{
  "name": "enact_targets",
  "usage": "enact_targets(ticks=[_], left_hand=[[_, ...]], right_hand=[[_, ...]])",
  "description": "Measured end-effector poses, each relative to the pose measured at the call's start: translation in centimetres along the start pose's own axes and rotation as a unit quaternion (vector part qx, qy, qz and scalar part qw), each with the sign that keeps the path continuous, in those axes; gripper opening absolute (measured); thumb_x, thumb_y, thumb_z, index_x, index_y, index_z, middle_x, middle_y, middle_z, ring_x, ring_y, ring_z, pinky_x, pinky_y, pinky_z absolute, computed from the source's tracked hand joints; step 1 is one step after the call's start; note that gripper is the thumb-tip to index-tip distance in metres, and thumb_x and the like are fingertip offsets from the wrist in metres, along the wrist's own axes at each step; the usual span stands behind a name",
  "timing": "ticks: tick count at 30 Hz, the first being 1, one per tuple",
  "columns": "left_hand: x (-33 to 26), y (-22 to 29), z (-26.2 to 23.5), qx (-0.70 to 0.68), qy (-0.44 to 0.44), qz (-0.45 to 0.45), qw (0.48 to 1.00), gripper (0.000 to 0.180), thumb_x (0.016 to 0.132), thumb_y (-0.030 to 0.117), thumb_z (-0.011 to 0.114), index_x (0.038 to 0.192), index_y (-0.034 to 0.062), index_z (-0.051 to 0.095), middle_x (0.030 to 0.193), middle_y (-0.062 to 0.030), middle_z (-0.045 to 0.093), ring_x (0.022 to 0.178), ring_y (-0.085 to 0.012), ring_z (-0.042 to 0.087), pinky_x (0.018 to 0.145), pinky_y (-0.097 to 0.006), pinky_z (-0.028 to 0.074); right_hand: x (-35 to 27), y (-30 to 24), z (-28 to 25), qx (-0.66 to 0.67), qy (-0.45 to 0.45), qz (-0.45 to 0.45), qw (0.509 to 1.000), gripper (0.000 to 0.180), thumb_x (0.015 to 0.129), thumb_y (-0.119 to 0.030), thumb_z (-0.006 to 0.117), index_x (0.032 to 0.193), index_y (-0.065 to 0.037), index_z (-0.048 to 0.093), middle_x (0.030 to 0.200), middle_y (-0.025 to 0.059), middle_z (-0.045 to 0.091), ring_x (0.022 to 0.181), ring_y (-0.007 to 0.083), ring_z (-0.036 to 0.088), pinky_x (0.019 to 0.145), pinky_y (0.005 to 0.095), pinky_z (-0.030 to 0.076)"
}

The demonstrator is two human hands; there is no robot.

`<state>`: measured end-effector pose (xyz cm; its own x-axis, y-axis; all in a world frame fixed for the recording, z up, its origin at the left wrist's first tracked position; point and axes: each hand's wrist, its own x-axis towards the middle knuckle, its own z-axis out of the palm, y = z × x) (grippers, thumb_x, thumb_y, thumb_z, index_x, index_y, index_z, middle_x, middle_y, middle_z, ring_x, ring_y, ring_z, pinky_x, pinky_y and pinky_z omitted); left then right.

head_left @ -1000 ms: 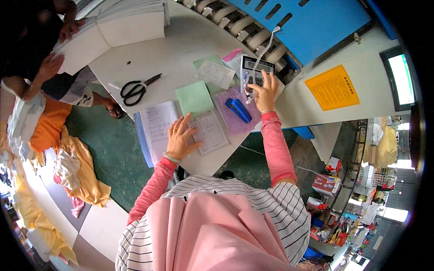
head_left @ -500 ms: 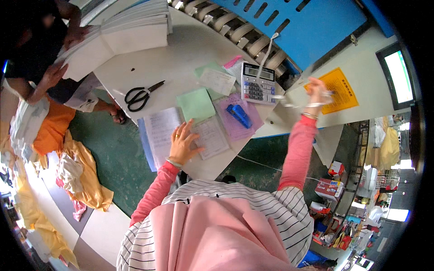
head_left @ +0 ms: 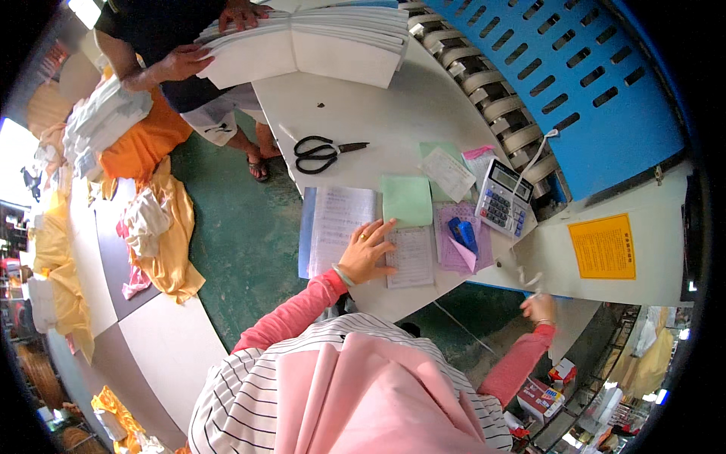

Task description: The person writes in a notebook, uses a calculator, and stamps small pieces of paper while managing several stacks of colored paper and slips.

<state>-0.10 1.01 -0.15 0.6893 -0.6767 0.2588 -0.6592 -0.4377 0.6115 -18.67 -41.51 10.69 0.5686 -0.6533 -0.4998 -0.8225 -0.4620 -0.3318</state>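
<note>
Right hand (head_left: 539, 307) is off the calculator (head_left: 505, 198), where it was a second ago; now out past the right-hand edge of the table (head_left: 363, 113), toward the wearer. Grip narrow, apparently closed on a white strip (head_left: 538, 280), though motion blur softens the fingers. Calculator uncovered, sitting by the table's right edge next to the rollers.

Left hand (head_left: 367, 252) unmoved on the papers near the front edge: fingers spread wide, gripping nothing, across the notebook (head_left: 344, 234) and the ruled slip (head_left: 411, 261), fingertips at the green pad's (head_left: 407, 201) lower edge.

Also changed: purple sheet (head_left: 446, 253) now has a corner folded up beside the blue stapler (head_left: 463, 234), which lay on it flat before.

My reading: keying is paused while the right hand deals with the strip; the paperwork stays open, kept in place by the left alone.
</note>
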Motion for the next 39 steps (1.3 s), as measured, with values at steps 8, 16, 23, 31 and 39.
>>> enact_targets(ticks=[8, 16, 23, 31, 39], left_hand=[[0.6, 0.0, 0.5, -0.029, -0.021, 0.019, 0.999, 0.041, 0.062, 0.034, 0.073, 0.095, 0.0135, 0.061, 0.141, -0.0091, 0.029, 0.127, -0.0313, 0.029, 0.103, -0.046, 0.021], [0.8, -0.1, 0.5, 0.005, 0.015, 0.013, 1.000, 0.045, 0.058, 0.037, 0.076, 0.093, 0.0125, 0.062, 0.139, -0.0107, 0.033, 0.125, -0.0331, 0.032, 0.101, -0.047, 0.022], [0.6, -0.3, 0.9, 0.005, 0.011, 0.001, 1.000, 0.043, 0.060, 0.036, 0.075, 0.093, 0.0129, 0.061, 0.140, -0.0089, 0.032, 0.126, -0.0318, 0.031, 0.102, -0.047, 0.022], [0.7, 0.0, 0.6, -0.006, 0.013, 0.001, 1.000, 0.045, 0.059, 0.039, 0.075, 0.093, 0.0118, 0.062, 0.140, -0.0100, 0.031, 0.126, -0.0340, 0.030, 0.103, -0.047, 0.020], [0.6, -0.1, 0.7, 0.004, 0.007, -0.004, 1.000, 0.044, 0.060, 0.039, 0.075, 0.093, 0.0131, 0.062, 0.140, -0.0098, 0.032, 0.124, -0.0338, 0.032, 0.102, -0.047, 0.021]], right_hand=[[-4.4, -1.2, 1.4, 0.788, -0.277, -0.437, 0.334, 0.038, 0.087, -0.014, 0.044, 0.125, -0.008, 0.043, 0.091, 0.0078, 0.059, 0.055, 0.0098, 0.046, 0.047, 0.0192, 0.041], [-3.9, -6.7, -2.8, 0.791, 0.269, -0.409, 0.366, 0.048, 0.087, -0.020, 0.045, 0.133, -0.010, 0.036, 0.129, 0.0204, 0.042, 0.115, 0.0287, 0.045, 0.090, 0.0417, 0.041], [7.7, -10.1, 4.5, 0.199, 0.393, -0.370, 0.818, 0.037, 0.079, -0.007, 0.051, 0.113, -0.016, 0.061, 0.126, 0.0114, 0.045, 0.114, 0.0280, 0.043, 0.101, 0.0402, 0.029], [10.9, -14.3, 5.6, -0.089, 0.401, -0.471, 0.781, 0.038, 0.069, -0.004, 0.056, 0.095, -0.028, 0.070, 0.129, 0.0045, 0.043, 0.121, 0.0301, 0.034, 0.102, 0.0437, 0.026], [11.1, -15.6, 7.3, -0.134, 0.393, -0.432, 0.801, 0.022, 0.065, -0.016, 0.066, 0.082, -0.030, 0.072, 0.128, 0.0015, 0.044, 0.123, 0.0300, 0.033, 0.104, 0.0531, 0.019]])
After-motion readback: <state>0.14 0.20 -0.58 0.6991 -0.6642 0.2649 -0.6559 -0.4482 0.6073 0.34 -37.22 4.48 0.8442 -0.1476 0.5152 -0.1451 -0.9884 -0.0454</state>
